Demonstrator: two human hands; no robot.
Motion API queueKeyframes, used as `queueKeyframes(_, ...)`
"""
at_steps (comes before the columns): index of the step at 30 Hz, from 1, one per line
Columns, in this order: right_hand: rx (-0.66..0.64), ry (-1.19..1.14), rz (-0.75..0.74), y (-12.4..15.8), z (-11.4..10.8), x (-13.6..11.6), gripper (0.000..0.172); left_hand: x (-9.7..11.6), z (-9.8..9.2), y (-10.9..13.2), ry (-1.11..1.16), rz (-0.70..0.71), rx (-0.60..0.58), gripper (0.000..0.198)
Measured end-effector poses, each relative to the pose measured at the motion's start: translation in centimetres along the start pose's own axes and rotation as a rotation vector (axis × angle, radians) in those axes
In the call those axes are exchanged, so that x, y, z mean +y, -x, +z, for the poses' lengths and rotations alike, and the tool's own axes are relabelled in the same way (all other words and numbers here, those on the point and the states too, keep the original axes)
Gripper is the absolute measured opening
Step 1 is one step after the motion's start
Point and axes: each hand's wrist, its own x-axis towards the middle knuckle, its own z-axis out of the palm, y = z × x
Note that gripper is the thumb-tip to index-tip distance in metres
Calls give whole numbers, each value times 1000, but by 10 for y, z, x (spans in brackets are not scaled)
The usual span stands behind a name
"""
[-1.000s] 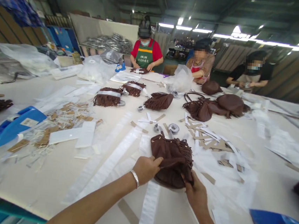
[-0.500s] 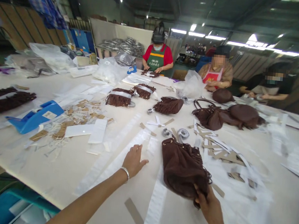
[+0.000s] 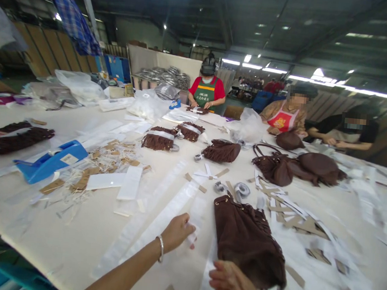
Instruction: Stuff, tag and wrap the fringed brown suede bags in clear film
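A dark brown suede drawstring bag (image 3: 246, 241) with fringe lies on the pale table (image 3: 69, 229) in front of me. My left hand (image 3: 176, 232), with a silver bangle on the wrist, pinches a white paper strip (image 3: 196, 218) just left of the bag. My right hand (image 3: 231, 283) is at the bag's near end, its fingers curled together and pointing left toward the same strip. I cannot make out what those fingers hold.
More brown fringed bags (image 3: 222, 151) and round bags (image 3: 318, 165) lie farther along the table, among white strips, card pieces (image 3: 109, 164), tape rolls (image 3: 242, 189) and a blue tray (image 3: 51, 162). Three other people work at the far side. Plastic bags (image 3: 79, 86) are piled at the back left.
My right hand has let go of the bag's bottom and moved left beside it. My left hand went from lying flat on the table to pinching the white strip. The view tilted upward.
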Motion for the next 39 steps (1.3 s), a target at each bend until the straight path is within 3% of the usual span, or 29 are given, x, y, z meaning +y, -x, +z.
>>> queueKeyframes(4,-247,-543,254,-48,68,-6,57,1,-8,18,253,-36,2,21)
queueKeyframes(6,-404,-704,266,-65,87,-12,45,1,-16,27,412,-80,-30,22)
queueKeyframes(8,-460,-770,229,-80,101,-19,34,2,-26,35,548,-109,-115,24)
queueKeyframes(10,-401,-786,212,-97,111,-27,28,0,-39,41,621,-123,-167,31)
queueKeyframes(14,-226,-785,197,-145,128,-51,47,-13,-65,46,618,-198,-116,38)
queueKeyframes(22,-214,-648,60,-248,151,-104,34,-38,-118,30,622,-219,70,36)
queueKeyframes(27,-242,-631,10,-298,160,-122,37,-56,-141,18,477,-189,213,27)
queueKeyframes(31,-241,-598,-15,-334,169,-129,32,-66,-151,8,291,-173,253,21)
queueKeyframes(35,-141,-519,-12,-365,177,-122,27,-71,-152,0,-62,-220,327,24)
queueKeyframes(39,-21,-366,-7,-389,182,-111,20,-78,-149,-6,-320,-269,306,35)
